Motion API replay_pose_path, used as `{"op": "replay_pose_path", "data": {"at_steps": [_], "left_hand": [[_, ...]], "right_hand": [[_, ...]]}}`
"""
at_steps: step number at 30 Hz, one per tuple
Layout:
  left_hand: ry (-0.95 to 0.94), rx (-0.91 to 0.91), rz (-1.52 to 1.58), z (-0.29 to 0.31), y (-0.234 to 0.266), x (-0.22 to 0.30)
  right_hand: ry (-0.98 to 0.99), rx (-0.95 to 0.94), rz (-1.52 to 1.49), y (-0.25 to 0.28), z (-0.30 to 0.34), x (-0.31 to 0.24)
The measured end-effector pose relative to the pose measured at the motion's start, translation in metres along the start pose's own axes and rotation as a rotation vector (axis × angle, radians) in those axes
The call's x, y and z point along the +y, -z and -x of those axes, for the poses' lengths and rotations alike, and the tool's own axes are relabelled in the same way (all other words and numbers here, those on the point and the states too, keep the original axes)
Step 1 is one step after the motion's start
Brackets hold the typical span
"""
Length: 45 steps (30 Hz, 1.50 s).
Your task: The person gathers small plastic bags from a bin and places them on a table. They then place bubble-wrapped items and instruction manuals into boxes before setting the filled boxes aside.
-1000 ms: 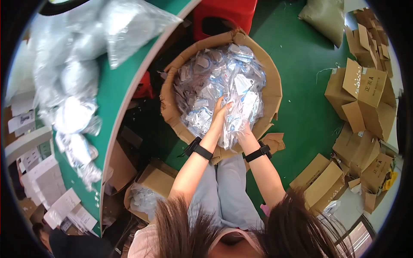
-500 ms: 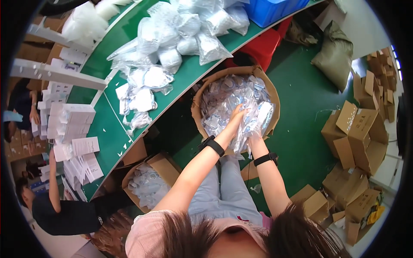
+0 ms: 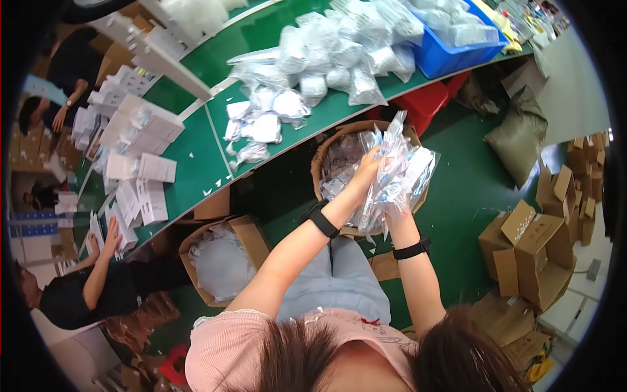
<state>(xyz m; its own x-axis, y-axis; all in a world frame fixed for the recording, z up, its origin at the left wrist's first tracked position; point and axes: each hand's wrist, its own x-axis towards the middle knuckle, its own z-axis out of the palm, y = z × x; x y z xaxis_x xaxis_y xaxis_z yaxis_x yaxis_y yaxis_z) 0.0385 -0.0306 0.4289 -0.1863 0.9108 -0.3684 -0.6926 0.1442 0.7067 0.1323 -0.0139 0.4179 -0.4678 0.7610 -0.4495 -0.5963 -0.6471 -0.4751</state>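
Between my two hands is a loose bundle of clear plastic bags with small white and blue items inside. My left hand grips the bundle from its left side, fingers curled on the plastic. From below and the right, my right hand holds it; the bags cover most of its fingers. Both are raised over an open round-looking cardboard box. Inside the box lie more small clear bags, partly hidden by my left arm and the bundle.
Along the green table lie a heap of filled clear bags, smaller packets and a blue bin. A second carton stands at left. Cardboard boxes and a sack are at right. A co-worker handles white boxes.
Both hands have lifted the bundle of bags up out of the box. My view has shifted, bringing more of the blue bin into sight.
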Motion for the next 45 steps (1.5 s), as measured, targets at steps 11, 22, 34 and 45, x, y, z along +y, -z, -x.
{"op": "replay_pose_path", "data": {"at_steps": [11,22,34,45], "left_hand": [[-0.473,0.202,-0.015,0.102,0.109,0.231],[-0.518,0.665,-0.742,0.074,0.304,0.267],[-0.153,0.885,-1.419,0.069,0.297,0.268],[-0.662,1.016,-1.16,0.105,0.311,0.257]], "right_hand": [[-0.381,-0.546,-0.031,-0.233,-0.007,0.121],[-0.293,-0.518,0.363,-0.193,-0.162,0.321],[0.82,-0.543,2.05,-0.238,-0.144,0.243],[1.048,-0.715,2.164,-0.278,-0.138,0.213]]}}
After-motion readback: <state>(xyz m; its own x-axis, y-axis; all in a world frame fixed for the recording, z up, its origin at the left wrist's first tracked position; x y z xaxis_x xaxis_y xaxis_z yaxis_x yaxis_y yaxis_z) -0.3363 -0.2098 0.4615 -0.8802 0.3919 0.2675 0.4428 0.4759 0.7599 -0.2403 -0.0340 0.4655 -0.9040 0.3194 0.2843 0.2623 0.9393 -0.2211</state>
